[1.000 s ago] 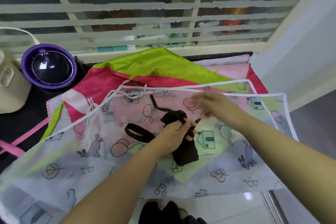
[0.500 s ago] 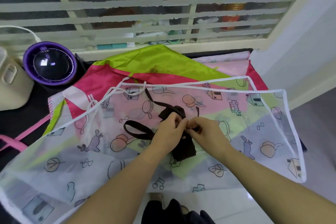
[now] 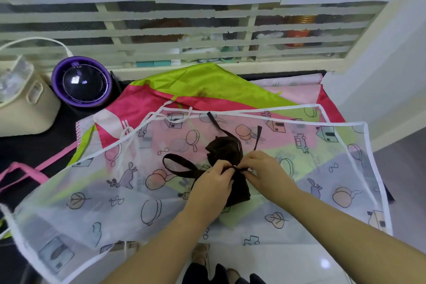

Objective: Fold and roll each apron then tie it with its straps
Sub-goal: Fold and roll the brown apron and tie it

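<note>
At the centre of the frame, a rolled dark brown apron (image 3: pixel 222 147) is laid on a sheer printed apron (image 3: pixel 115 203), spread over a pink and green apron (image 3: pixel 196 83) on the black bench (image 3: pixel 34 145). Its strap (image 3: pixel 258 137) is pinched at the roll's middle by the left hand (image 3: pixel 213 180) and right hand (image 3: pixel 265 170), fingers clamped on it.

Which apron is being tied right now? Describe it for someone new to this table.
Start at the sheer apron with cartoon prints and white trim, spread across the table. At its middle, between the left hand and right hand, lies a dark brown rolled apron. It is the only dark bundle; the sheer one and the pink and green apron lie flat.
</note>
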### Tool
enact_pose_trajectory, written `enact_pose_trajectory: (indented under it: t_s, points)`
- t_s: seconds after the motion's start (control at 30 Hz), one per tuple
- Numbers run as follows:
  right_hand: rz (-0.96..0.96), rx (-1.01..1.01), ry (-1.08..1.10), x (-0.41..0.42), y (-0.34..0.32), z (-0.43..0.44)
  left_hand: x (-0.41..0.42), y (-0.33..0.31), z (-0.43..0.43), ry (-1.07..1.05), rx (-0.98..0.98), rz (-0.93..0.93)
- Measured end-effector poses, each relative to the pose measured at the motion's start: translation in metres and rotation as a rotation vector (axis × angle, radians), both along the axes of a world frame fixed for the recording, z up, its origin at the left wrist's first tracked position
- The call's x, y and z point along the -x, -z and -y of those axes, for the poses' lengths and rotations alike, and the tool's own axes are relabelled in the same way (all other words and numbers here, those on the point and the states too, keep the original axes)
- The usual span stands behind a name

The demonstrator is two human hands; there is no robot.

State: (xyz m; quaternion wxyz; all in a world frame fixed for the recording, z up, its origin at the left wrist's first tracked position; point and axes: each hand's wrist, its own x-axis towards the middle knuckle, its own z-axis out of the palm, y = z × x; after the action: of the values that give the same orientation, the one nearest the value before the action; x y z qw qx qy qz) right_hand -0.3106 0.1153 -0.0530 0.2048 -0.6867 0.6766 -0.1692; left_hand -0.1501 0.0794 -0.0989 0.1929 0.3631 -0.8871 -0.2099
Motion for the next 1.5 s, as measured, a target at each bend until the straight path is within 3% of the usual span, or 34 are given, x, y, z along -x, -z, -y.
enact_pose_trajectory:
  t_s: [0.07, 0.2, 0.27, 0.43, 0.63, 0.73, 0.87, 1.07, 1.13, 1.2, 1.3, 1.37, 1.43, 1.5]
  points:
    - [0.123, -0.067, 0.075, -0.002, -0.003, 0.000, 0.000, 0.004, -0.004, -0.059, -0.049, -0.027]
    - [0.542, -0.302, 0.223, 0.000, -0.010, 0.006, 0.004, -0.001, -0.006, -0.150, -0.177, -0.095]
    - [0.595, -0.358, 0.218, 0.002, -0.012, 0.007, 0.007, -0.007, -0.002, -0.185, -0.285, -0.106]
    - [0.446, -0.297, 0.215, 0.008, -0.007, 0.013, 0.002, -0.029, 0.011, -0.242, -0.554, -0.119]
    - [0.314, -0.292, 0.172, -0.001, 0.000, 0.016, -0.002, -0.044, 0.007, -0.367, -0.452, -0.102]
    - [0.268, -0.291, 0.167, -0.002, 0.001, 0.017, 0.000, -0.047, 0.001, -0.487, -0.666, -0.237]
    - [0.235, -0.281, 0.159, -0.004, 0.001, 0.017, 0.006, -0.049, -0.002, -0.627, -0.738, -0.311]
    - [0.190, -0.248, 0.130, -0.004, -0.001, 0.017, 0.013, -0.047, -0.003, -0.698, -1.196, -0.759]
    - [0.161, -0.238, 0.122, -0.003, 0.000, 0.017, 0.007, -0.052, 0.000, -0.667, -1.264, -0.842]
    - [0.170, -0.231, 0.132, -0.002, 0.000, 0.017, -0.006, -0.063, 0.007, -0.579, -1.209, -0.730]
    - [0.164, -0.227, 0.141, -0.003, 0.003, 0.018, -0.038, -0.083, 0.025, -0.493, -0.863, -0.182]
    - [0.153, -0.219, 0.145, -0.003, 0.004, 0.019, -0.060, -0.097, 0.039, -0.470, -0.636, -0.003]
    - [0.158, -0.216, 0.156, -0.005, 0.006, 0.019, -0.074, -0.107, 0.048, -0.442, -0.393, 0.292]
    - [0.165, -0.211, 0.166, -0.005, 0.006, 0.018, -0.072, -0.106, 0.051, -0.354, -0.252, 0.527]
